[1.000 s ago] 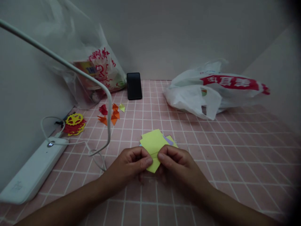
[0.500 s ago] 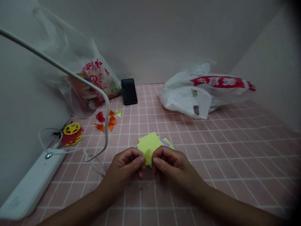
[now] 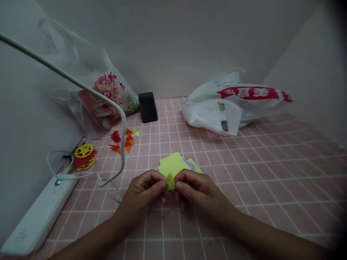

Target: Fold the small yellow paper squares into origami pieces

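Between my hands is a small folded piece of yellow paper (image 3: 170, 181), pinched on either side. My left hand (image 3: 148, 189) has its thumb and forefinger closed on the left edge. From the other side, my right hand (image 3: 199, 189) pinches the right edge the same way. Just behind lies a loose stack of paper sheets (image 3: 173, 162), yellow on top, with lilac and more yellow showing at the right. My fingers hide the stack's near side.
Small folded orange papers (image 3: 129, 141), a red one (image 3: 115, 136) and a yellow one (image 3: 136, 132) lie left. Beyond are a phone (image 3: 148, 107) and two plastic bags (image 3: 108, 90) (image 3: 214, 112). A white power strip (image 3: 40, 213), gear-shaped pieces (image 3: 84, 155) and a bent cable (image 3: 123, 144) are also left.
The folded yellow paper now shows more clearly as a peaked shape between my fingertips. Both hands keep nearly the same place and pinch. The view has shifted slightly.
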### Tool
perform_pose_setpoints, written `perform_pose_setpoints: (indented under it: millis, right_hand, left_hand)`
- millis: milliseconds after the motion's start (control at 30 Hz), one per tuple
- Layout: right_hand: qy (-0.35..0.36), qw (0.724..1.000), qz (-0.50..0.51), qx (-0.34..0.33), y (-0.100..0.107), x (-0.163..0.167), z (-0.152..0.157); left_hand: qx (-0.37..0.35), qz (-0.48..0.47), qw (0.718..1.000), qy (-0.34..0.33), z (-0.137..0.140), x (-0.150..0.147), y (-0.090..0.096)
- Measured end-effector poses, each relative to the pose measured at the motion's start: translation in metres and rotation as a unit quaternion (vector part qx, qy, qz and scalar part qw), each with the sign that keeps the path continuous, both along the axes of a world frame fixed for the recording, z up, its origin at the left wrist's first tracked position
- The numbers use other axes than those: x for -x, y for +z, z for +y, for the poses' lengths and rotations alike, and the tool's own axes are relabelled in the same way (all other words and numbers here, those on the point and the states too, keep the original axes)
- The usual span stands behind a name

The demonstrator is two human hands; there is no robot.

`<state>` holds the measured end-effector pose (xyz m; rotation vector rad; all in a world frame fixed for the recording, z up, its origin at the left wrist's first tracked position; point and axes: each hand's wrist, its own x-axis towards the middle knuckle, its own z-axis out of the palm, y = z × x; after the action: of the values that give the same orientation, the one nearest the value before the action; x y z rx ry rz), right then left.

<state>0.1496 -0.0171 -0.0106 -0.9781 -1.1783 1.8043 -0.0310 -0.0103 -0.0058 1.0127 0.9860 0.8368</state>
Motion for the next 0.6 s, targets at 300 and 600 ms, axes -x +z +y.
perform_pose_setpoints:
  millis: [300,600]
  right_hand:
    - [0.017,0.998,0.05,0.026,0.0,-0.0003,-0.0006]
    - [0.003,0.999,-0.028,-0.019,0.0021,-0.0055,0.0016]
  left_hand:
    - [-0.01,0.001,1.0,-0.014,-0.0001,0.0008,0.0007]
    - [-0.094,0.095,0.991,-0.028,0.0002,0.0026,0.0031]
